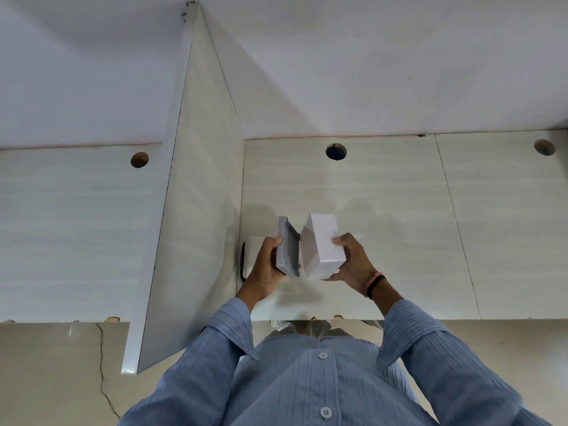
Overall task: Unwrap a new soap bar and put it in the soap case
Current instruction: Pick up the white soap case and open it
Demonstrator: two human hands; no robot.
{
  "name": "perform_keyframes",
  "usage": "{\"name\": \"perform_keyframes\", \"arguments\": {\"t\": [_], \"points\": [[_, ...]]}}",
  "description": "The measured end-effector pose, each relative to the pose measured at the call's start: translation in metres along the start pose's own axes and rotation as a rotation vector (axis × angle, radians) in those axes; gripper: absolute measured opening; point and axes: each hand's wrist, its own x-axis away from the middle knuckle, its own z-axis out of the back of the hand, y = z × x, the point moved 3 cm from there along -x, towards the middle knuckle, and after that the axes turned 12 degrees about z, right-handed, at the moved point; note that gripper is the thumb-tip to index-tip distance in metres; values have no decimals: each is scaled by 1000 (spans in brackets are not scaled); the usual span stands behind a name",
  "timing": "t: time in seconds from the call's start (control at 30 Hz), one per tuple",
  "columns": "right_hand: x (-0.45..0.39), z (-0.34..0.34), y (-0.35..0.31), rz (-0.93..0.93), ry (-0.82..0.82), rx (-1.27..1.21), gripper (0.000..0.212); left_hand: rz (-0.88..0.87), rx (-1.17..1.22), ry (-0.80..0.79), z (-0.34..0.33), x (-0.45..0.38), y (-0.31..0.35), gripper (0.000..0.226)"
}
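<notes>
There were two hands, left [266, 262] and right [353, 265], and one open soap case [307, 247]. The desk [384, 210] had three round holes.

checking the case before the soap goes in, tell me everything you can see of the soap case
The soap case is a hinged box of what looks like smooth white-grey plastic, held open in a V above the pale desk. Its shallow grey half, hollow side showing, stands nearly upright in the left hand. The deeper white half tilts rightward in the right hand, thumb on its outer face. The halves meet at the bottom. No soap shows inside; the deeper half's interior is mostly hidden.
</notes>
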Motion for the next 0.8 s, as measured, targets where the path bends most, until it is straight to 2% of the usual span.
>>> {"name": "perform_keyframes", "arguments": {"t": [0.1,0.27,0.43,0.5,0.63,0.8], "points": [[3,4,-1,-38,-3,-108,84,1,6,-12,0,2,3,52],[3,17,9,-111,22,-337,64,-2,123,44,4,4,2,57],[7,29,26,-176,132,-343,75,29,216,91,14,7,-3,50],[7,33,32,-181,143,-381,68,34,238,110,17,9,-4,49],[5,36,37,-171,176,-467,52,31,277,132,21,9,-6,61],[4,37,36,-140,259,-459,65,31,300,107,21,7,-10,56]]}}
